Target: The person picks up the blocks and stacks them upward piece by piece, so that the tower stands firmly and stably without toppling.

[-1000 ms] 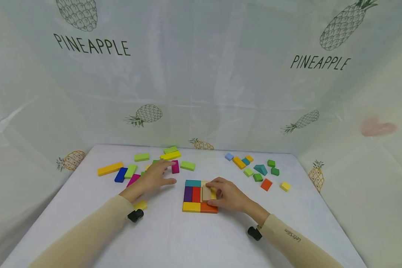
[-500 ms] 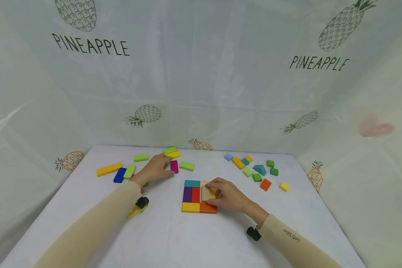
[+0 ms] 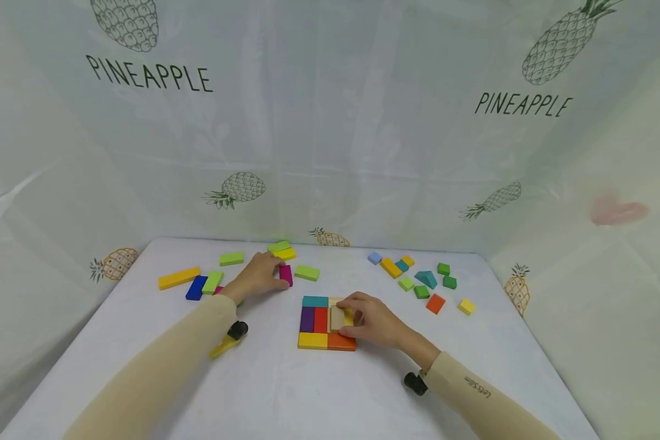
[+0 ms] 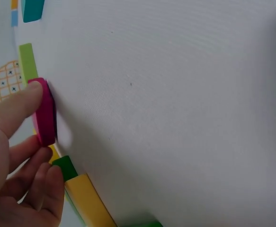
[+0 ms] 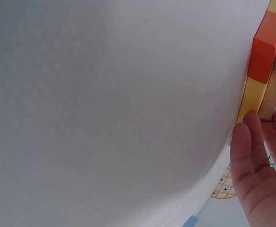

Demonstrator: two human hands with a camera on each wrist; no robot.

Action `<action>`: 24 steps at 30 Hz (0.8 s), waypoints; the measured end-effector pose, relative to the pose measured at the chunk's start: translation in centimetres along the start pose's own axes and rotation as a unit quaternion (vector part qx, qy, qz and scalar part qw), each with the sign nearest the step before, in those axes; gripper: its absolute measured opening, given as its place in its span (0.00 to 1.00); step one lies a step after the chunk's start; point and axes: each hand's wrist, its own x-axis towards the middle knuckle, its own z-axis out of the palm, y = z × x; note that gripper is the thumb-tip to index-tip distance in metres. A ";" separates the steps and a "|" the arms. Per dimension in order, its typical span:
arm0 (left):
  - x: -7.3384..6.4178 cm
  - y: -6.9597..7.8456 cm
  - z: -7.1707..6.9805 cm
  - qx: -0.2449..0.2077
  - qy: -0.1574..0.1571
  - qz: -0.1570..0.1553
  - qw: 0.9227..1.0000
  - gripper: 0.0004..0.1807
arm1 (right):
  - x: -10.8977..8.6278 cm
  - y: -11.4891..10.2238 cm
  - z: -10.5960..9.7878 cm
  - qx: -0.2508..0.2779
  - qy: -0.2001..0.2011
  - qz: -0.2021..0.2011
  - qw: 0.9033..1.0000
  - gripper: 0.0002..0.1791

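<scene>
My left hand (image 3: pixel 257 275) is at the back left of the table, pinching a magenta block (image 3: pixel 286 276). In the left wrist view the thumb presses one end of that magenta block (image 4: pixel 45 113) and a finger meets the other end. My right hand (image 3: pixel 378 321) grips a plain wood block (image 3: pixel 337 319) lying on a flat rectangle of blocks. Teal (image 3: pixel 315 301), purple (image 3: pixel 307 319), red (image 3: pixel 321 319), yellow (image 3: pixel 312 340) and orange blocks (image 3: pixel 341 342) make up that layer. The right wrist view has its fingertips against a yellow block (image 5: pixel 252 97) and the wood.
Left of the rectangle lie loose blocks, among them a long orange-yellow one (image 3: pixel 179 278), a dark blue one (image 3: pixel 196 288) and a light green one (image 3: pixel 307 273). Several small blocks, including a teal wedge (image 3: pixel 426 278), are scattered back right. A printed curtain (image 3: pixel 330 122) hangs behind the table.
My left hand moved back and slightly right, then its fingers closed on the magenta block. The right hand stays on the wood block.
</scene>
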 end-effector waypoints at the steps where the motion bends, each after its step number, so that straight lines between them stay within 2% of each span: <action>1: -0.1 -0.1 0.0 -0.001 0.001 0.002 1.000 0.32 | 0.0 0.0 0.0 0.000 0.000 0.001 1.000 0.29; 6: -1.0 0.5 -0.3 -0.015 -0.001 0.020 1.000 0.32 | 0.1 -0.1 0.1 -0.001 -0.002 0.002 1.000 0.29; 9: -2.1 2.0 -0.4 -0.034 -0.012 0.048 0.998 0.32 | 0.0 -0.1 0.0 -0.002 -0.002 0.006 1.000 0.30; 15: -4.2 5.3 1.2 -0.052 -0.041 0.107 0.992 0.29 | -0.2 0.0 -0.1 0.000 -0.001 0.011 1.000 0.30; 19: -4.9 6.2 2.3 -0.054 -0.053 0.118 0.990 0.28 | -0.1 0.2 0.1 -0.004 -0.002 0.005 1.000 0.30; 24: -5.3 6.7 3.0 -0.042 -0.051 0.120 0.991 0.29 | 0.0 0.2 0.1 -0.013 0.000 0.002 1.000 0.30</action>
